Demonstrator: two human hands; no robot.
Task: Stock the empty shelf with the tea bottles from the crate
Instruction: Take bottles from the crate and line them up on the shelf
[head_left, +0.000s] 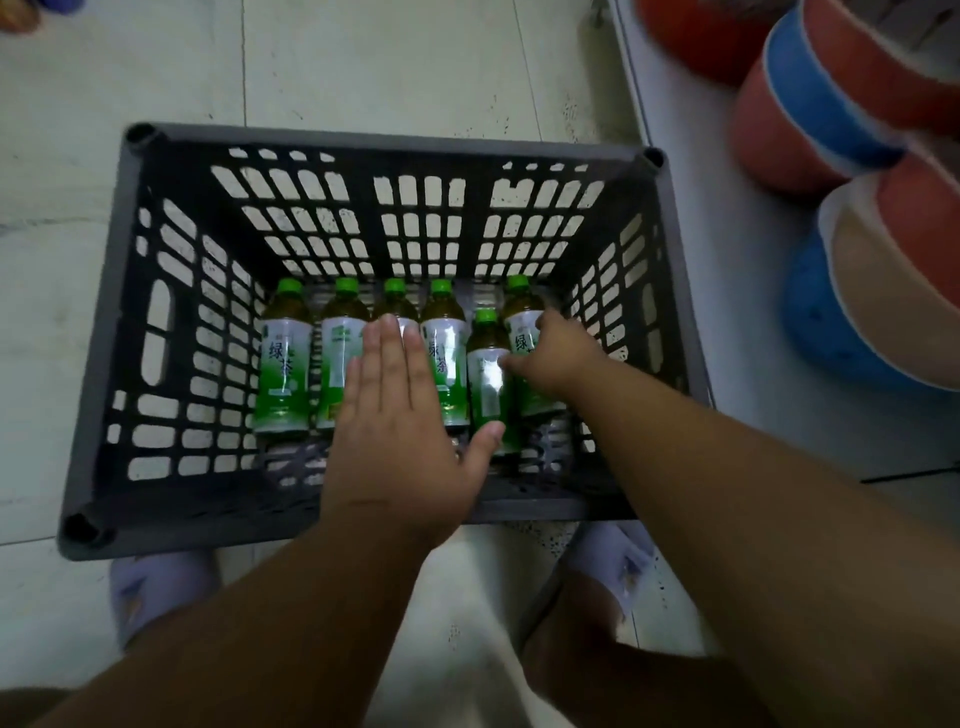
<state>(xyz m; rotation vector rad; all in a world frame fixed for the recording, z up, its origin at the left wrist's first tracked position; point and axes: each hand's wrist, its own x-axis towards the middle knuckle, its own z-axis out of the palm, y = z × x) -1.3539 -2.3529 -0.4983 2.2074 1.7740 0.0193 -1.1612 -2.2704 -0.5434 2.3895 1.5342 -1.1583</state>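
Observation:
A dark grey slotted crate (130, 332) stands on the floor below me. Several green tea bottles with green caps lie side by side on its bottom, among them the leftmost bottle (283, 358) and a shorter-looking one (488, 374) right of centre. My left hand (400, 431) hovers flat, fingers straight, over the middle bottles, its thumb near the shorter bottle. My right hand (558, 356) reaches into the crate's right side, its fingers curled round the rightmost bottle (522, 317). No shelf surface with bottles is in view.
Stacked red, blue and beige plastic basins (831, 130) sit on a white surface to the right of the crate. My feet in pale slippers (156, 587) stand at the crate's near edge. Pale floor tiles surround the crate on the left and behind.

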